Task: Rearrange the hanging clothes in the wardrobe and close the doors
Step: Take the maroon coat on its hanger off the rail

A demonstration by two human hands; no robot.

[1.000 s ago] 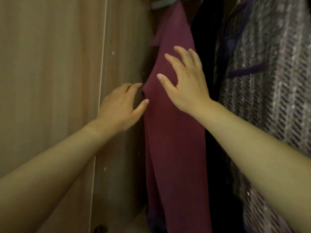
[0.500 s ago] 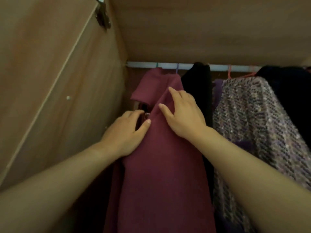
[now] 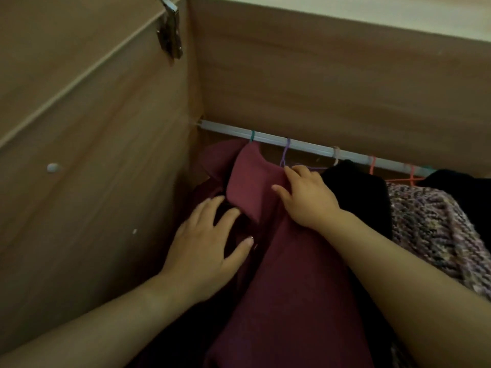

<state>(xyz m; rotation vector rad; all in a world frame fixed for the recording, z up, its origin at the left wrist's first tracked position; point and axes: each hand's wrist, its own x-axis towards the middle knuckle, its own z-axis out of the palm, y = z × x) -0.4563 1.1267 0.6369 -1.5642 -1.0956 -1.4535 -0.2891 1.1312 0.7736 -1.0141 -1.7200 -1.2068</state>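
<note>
A maroon garment (image 3: 287,274) hangs at the left end of a white rail (image 3: 308,147) inside the wardrobe. My left hand (image 3: 210,248) lies with fingers spread on the dark fold at the garment's left edge. My right hand (image 3: 308,197) rests flat on the garment's right shoulder, fingers apart, just below a purple hanger (image 3: 287,155). To the right hang a black garment (image 3: 358,192) and a speckled purple knit (image 3: 430,224). Whether either hand pinches cloth is hidden.
The open wooden door (image 3: 66,107) stands at the left, with a metal hinge (image 3: 170,35) near its top. The wardrobe's top panel (image 3: 332,83) runs above the rail. Green, orange and pale hangers line the rail further right. Another black garment (image 3: 451,181) hangs at the far right.
The view has tilted upward, bringing the rail and hinge into sight. Both hands moved up the maroon garment toward its shoulders; the left hand spread its fingers at the left edge.
</note>
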